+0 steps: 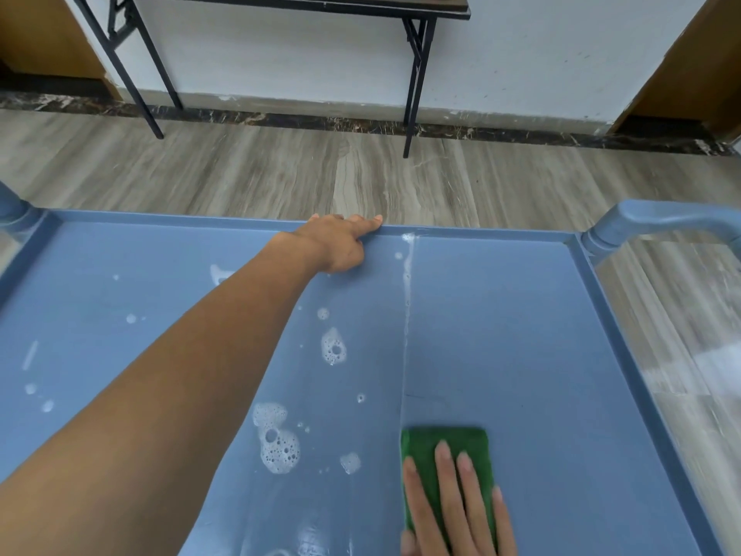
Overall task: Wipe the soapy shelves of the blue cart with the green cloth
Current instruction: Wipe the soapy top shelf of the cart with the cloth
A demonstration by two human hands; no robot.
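- My left hand (341,244) grips the far rim (481,233), fingers curled over it.
- My right hand (457,511), fingers straight, presses green cloth (425,447) on blue cart shelf (521,335).
- Suds (276,439) left of cloth.

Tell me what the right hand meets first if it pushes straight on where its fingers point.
Right hand with green cloth crosses bare shelf, likely reaching the cart's far rim first; the soap streak runs just left, perhaps grazed.
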